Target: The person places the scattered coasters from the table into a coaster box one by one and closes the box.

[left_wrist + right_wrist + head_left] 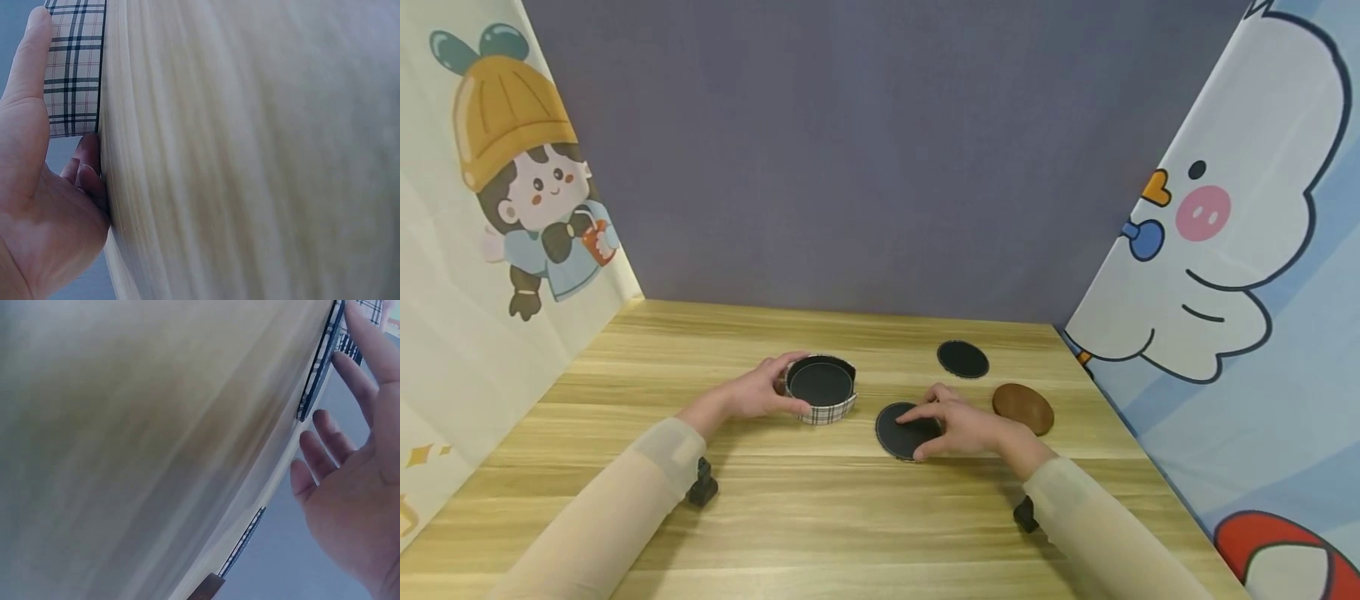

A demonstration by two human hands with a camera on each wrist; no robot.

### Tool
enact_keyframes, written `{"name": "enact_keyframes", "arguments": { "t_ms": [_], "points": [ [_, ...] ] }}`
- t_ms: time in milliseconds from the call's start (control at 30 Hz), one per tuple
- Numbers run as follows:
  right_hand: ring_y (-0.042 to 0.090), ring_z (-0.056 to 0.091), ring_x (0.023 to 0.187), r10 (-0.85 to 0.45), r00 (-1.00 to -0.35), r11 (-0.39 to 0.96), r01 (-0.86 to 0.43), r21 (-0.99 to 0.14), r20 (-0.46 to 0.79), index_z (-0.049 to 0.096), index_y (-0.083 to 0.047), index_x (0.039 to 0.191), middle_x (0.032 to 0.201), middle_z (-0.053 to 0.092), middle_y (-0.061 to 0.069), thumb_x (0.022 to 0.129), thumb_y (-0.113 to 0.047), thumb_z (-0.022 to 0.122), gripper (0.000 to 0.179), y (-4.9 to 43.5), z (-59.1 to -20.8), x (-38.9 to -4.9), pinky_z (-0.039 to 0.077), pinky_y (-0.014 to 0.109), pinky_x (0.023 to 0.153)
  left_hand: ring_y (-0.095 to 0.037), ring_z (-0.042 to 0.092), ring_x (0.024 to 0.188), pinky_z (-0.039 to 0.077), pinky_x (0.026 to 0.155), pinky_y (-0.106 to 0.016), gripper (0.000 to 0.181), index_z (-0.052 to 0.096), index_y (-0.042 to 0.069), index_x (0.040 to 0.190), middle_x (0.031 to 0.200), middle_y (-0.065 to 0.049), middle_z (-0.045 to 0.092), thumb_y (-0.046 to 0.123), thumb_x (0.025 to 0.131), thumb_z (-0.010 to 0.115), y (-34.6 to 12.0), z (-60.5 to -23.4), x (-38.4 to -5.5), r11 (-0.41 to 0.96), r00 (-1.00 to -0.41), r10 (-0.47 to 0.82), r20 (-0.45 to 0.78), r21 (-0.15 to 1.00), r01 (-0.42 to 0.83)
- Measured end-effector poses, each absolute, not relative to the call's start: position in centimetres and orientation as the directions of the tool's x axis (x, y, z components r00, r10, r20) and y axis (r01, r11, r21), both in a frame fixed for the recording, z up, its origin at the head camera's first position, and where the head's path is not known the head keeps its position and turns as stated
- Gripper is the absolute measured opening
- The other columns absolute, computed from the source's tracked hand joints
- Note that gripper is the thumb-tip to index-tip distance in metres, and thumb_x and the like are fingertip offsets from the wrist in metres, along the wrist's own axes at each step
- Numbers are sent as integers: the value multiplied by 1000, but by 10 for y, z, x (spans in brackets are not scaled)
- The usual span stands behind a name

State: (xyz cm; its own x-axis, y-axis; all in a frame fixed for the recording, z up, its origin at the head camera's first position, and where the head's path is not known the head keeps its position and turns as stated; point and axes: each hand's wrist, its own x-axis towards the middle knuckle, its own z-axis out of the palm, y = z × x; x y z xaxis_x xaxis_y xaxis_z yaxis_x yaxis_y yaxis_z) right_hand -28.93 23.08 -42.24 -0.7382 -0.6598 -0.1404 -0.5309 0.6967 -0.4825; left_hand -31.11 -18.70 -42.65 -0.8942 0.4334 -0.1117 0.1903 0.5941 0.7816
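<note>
- Gripping the round plaid container [822, 387], the left hand [752, 393] curves around its side.
- The right hand [964, 427] rests spread on a black disc [895, 437].
- Container and disc sit near each other on the surface [842, 525].

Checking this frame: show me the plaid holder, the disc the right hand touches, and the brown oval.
Holder [830, 413]: head view, on its plaid near wall.
Disc [902, 437]: head view, on its dark upper face.
Brown oval [1023, 408]: head view, middle of its top.
</note>
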Motion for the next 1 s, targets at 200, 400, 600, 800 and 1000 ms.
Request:
{"name": "enact_keyframes", "arguments": {
  "t_ms": [200, 400, 600, 800, 1000],
  "points": [
    [51, 17, 166, -682, -714, 681, -542, -493, -158, 63, -44, 152, 178, 34, 8, 88, -52, 92, 70, 230, -422, -291, 24, 77, 125, -36, 62, 129, 50, 110, -51, 112, 22, 19, 176, 150, -30, 36, 44, 91, 92, -187, -428, -312, 591, -894, 433, -110, 784, 190],
    [51, 13, 166, -677, -712, 689, -521, -504, -189, 58, -43, 156, 178, 33, 7, 88, -49, 92, 76, 228, -421, -290, 24, 78, 124, -37, 62, 132, 50, 111, -52, 113, 22, 20, 176, 150, -29, 36, 45, 91, 92, -187, -429, -313, 596, -897, 427, -111, 781, 187],
    [44, 24, 162, -664, -724, 698, -511, -501, -186, 58, -44, 156, 172, 39, 8, 84, -45, 93, 80, 223, -420, -289, 34, 72, 120, -36, 61, 130, 50, 110, -52, 112, 22, 21, 176, 150, -29, 37, 45, 91, 92, -187, -430, -314, 598, -897, 429, -110, 778, 191],
    [37, 35, 151, -653, -740, 710, -523, -473, -161, 55, -40, 160, 162, 43, 7, 82, -47, 95, 87, 221, -422, -290, 40, 63, 115, -34, 62, 128, 49, 110, -51, 112, 22, 21, 176, 149, -28, 38, 46, 91, 91, -188, -431, -314, 600, -894, 434, -110, 776, 195],
    [31, 37, 141, -649, -756, 688, -536, -488, -84, 55, -39, 160, 156, 42, 5, 81, -48, 95, 89, 218, -422, -289, 42, 58, 111, -34, 62, 128, 50, 108, -49, 113, 22, 20, 176, 150, -29, 37, 45, 91, 92, -189, -429, -313, 597, -894, 433, -113, 780, 190]
  ]
}}
